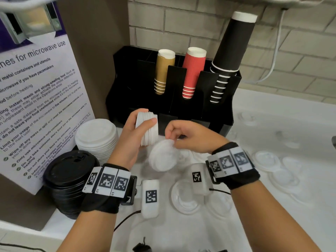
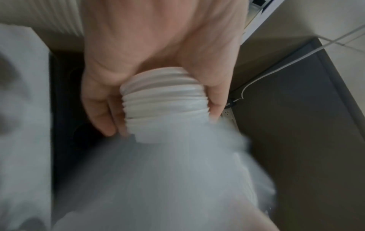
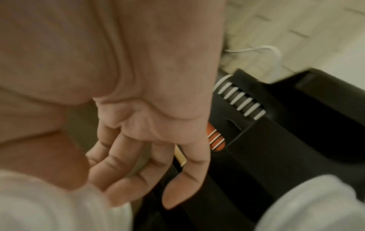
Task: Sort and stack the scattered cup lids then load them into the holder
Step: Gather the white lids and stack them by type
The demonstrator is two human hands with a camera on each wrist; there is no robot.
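Fingers (image 2: 98,112) and thumb of the left hand (image 1: 130,137) curl round a short stack of small white lids (image 1: 147,129), gripping it by its ribbed sides. Stack is held on its side in the air, just in front of the black cup holder (image 1: 227,113). Left wrist view confirms it: thumb on one side of the stack (image 2: 164,101), fingers on the other.

Right hand (image 1: 192,136), also in front of the holder, pinches the edge of a single white lid (image 1: 162,155) between thumb and fingertips; remaining fingers (image 3: 126,176) are loosely bent. This lid hangs tilted just below the held stack. Heavy motion blur, so contact between lid and stack cannot be told.

Holder stands against the tiled wall. Its slots hold a tan cup stack (image 1: 163,71), a red cup stack (image 1: 192,73) and a tall black cup stack (image 1: 229,55).

Left of the holder: a stack of large white lids (image 1: 96,137); nearer the person than that, a stack of black lids (image 1: 71,177), both beside a microwave notice (image 1: 36,99).

Loose white lids (image 1: 265,160) lie scattered on the white counter (image 1: 291,110), right of and in front of the holder.
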